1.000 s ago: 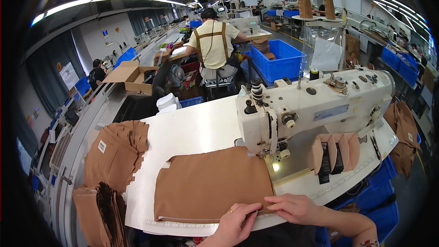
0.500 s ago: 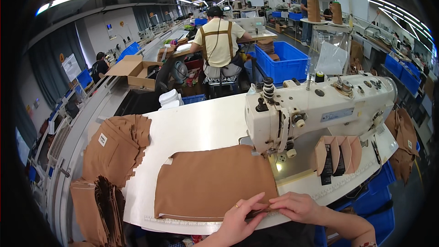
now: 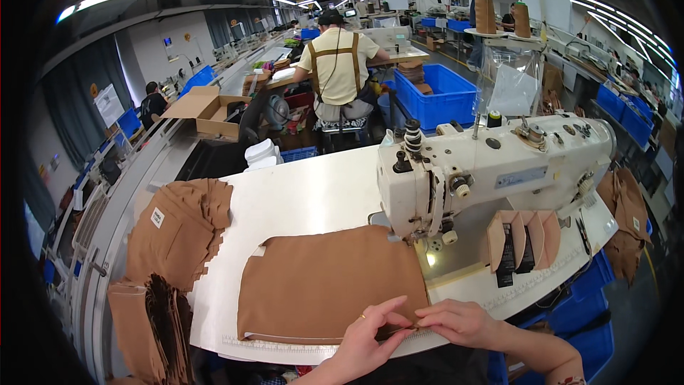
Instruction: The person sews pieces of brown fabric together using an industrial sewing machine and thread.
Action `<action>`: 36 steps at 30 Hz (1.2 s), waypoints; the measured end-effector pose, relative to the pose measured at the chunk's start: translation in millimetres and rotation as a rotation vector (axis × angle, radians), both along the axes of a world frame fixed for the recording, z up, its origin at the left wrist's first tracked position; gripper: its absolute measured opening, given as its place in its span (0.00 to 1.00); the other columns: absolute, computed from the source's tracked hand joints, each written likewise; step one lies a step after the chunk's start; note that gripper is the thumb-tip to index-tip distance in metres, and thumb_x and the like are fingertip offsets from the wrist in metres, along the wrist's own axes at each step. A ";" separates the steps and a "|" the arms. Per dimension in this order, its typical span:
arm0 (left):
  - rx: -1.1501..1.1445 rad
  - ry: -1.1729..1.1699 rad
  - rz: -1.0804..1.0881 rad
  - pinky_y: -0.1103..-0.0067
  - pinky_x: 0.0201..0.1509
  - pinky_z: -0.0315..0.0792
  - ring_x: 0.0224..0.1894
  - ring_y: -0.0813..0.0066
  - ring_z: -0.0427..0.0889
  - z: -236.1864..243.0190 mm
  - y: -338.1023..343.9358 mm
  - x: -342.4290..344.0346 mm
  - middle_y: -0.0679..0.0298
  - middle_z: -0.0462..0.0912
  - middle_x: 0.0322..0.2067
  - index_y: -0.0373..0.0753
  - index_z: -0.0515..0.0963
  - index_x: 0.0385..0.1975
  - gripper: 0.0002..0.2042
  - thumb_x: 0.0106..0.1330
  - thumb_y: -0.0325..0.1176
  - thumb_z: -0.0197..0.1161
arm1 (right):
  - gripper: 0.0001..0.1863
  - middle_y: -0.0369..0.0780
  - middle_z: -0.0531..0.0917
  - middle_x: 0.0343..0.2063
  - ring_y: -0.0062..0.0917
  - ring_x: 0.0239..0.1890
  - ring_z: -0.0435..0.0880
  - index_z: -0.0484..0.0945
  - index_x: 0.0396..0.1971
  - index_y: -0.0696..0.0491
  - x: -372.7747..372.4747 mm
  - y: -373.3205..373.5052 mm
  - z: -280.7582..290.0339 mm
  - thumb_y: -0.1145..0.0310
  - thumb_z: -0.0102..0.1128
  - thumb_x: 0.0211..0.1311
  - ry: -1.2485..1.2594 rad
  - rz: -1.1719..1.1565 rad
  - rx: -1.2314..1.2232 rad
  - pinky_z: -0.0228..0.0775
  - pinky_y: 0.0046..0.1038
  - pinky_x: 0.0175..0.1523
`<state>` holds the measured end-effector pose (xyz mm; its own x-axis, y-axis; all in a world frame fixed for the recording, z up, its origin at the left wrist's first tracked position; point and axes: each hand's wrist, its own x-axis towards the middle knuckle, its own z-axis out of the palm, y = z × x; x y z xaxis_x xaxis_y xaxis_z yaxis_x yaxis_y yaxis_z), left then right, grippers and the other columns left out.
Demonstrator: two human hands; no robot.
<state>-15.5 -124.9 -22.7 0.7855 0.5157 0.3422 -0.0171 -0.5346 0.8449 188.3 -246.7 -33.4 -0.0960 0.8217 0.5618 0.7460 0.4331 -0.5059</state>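
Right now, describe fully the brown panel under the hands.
The brown panel, seemingly plain cloth, roughly rectangular, lies mostly flat on the white table, pale material showing at its left corners. Its far right corner lies by the sewing machine; the left hand touches, and the right hand pinches, its near right corner.

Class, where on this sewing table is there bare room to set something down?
Widest: white tabletop behind the brown panel, between fabric stack and sewing machine. Smaller: between panel and peach divided holder. Crowded: the panel's front right corner, where left grip and right grip touch it.
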 end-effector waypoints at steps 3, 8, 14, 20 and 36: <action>-0.121 0.007 -0.058 0.75 0.45 0.77 0.41 0.70 0.81 -6.9 0.4 2.6 0.63 0.83 0.35 0.39 0.69 0.62 0.28 0.60 0.23 0.70 | 0.12 0.35 0.85 0.46 0.27 0.40 0.86 0.81 0.41 0.49 -1.1 -0.6 -1.0 0.74 0.69 0.57 -0.003 -0.009 -0.017 0.81 0.25 0.40; -0.078 0.195 -0.161 0.78 0.39 0.75 0.35 0.75 0.81 3.4 0.4 0.5 0.65 0.81 0.34 0.39 0.71 0.55 0.21 0.63 0.21 0.67 | 0.11 0.35 0.86 0.45 0.27 0.41 0.86 0.80 0.41 0.51 -0.5 2.9 0.7 0.73 0.69 0.58 -0.023 0.031 0.004 0.81 0.25 0.41; 0.481 0.027 -0.048 0.74 0.44 0.73 0.38 0.67 0.79 3.6 -12.4 1.8 0.64 0.80 0.38 0.39 0.77 0.48 0.18 0.57 0.24 0.72 | 0.12 0.36 0.86 0.44 0.27 0.41 0.86 0.79 0.41 0.51 -2.8 1.7 -0.1 0.74 0.69 0.58 0.017 0.000 -0.010 0.81 0.25 0.41; 0.501 0.081 0.261 0.72 0.50 0.69 0.40 0.64 0.78 22.2 -23.7 20.0 0.67 0.79 0.37 0.43 0.80 0.45 0.23 0.48 0.33 0.79 | 0.13 0.37 0.85 0.46 0.27 0.39 0.86 0.80 0.40 0.52 -0.5 0.5 0.6 0.74 0.71 0.55 0.048 -0.012 0.002 0.82 0.25 0.39; 0.963 -0.113 -0.028 0.72 0.44 0.78 0.36 0.69 0.77 16.7 -1.8 12.4 0.64 0.79 0.33 0.34 0.84 0.40 0.16 0.48 0.26 0.70 | 0.13 0.37 0.83 0.47 0.26 0.38 0.85 0.80 0.41 0.53 -0.9 -4.4 4.9 0.76 0.70 0.54 0.068 -0.094 0.077 0.81 0.25 0.40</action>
